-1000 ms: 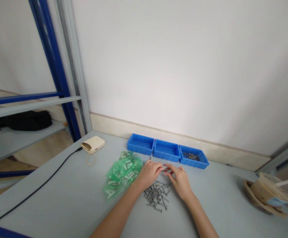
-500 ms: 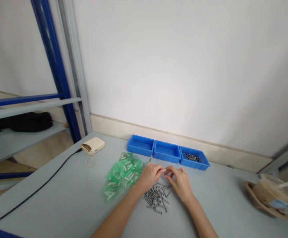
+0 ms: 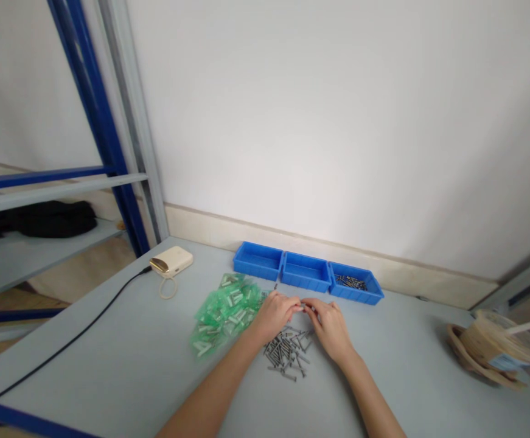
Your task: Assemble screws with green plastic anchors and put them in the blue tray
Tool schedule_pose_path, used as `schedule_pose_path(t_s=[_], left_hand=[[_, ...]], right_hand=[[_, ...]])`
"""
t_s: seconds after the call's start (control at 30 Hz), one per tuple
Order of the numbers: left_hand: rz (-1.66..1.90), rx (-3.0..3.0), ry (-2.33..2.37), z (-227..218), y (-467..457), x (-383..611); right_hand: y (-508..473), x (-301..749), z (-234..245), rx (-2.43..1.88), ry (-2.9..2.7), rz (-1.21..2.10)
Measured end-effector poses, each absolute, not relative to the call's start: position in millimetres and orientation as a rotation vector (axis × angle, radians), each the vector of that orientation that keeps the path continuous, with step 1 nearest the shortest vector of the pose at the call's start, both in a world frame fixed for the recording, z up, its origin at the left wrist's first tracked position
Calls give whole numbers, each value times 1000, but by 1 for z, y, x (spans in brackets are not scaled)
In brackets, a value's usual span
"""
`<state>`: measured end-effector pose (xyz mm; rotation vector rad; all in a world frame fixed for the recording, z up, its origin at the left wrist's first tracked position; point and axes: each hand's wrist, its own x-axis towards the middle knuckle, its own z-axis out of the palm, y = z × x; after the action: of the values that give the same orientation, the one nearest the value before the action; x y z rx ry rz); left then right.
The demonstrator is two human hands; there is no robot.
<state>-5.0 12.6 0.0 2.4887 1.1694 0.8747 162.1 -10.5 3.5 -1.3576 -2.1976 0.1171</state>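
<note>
My left hand (image 3: 275, 313) is closed in a pinch on a small white piece (image 3: 299, 308), mostly hidden by the fingers. My right hand (image 3: 331, 325) meets it fingertip to fingertip, its thumb and fingers pinched together; what they grip is too small to make out. Just below both hands lies a loose pile of grey screws (image 3: 285, 353). Left of my left hand are green translucent plastic bags (image 3: 226, 313) with white and metal pieces inside.
Three blue bins stand in a row by the wall: the left bin (image 3: 258, 271), the middle bin (image 3: 305, 281) and the right bin (image 3: 358, 294), which holds screws. A cream power bank (image 3: 177, 260) with a black cable lies left. A drink cup (image 3: 497, 347) sits in a holder at right.
The fingertips of my right hand have closed in toward my left hand's, and the hands now meet around the white piece. The whole view has shifted slightly.
</note>
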Motion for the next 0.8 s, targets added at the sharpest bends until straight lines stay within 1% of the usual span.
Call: schedule_pose_path(t_s=[0.17, 0.27, 0.43, 0.6, 0.8], left_hand=[[910, 2488, 1247, 1, 11, -3], [892, 2493, 1235, -1, 11, -1], [905, 2399, 1235, -1, 12, -3], [978, 2524, 1191, 1, 10, -5], [959, 2542, 1312, 5, 7, -6]], right_hand=[[-11, 162, 2, -1352, -2208, 107], [-10, 164, 1, -1393, -2172, 59], [-9, 165, 4, -1403, -2188, 73], [-12, 162, 5, -1354, -2181, 101], [-13, 159, 4, -1346, -2157, 104]])
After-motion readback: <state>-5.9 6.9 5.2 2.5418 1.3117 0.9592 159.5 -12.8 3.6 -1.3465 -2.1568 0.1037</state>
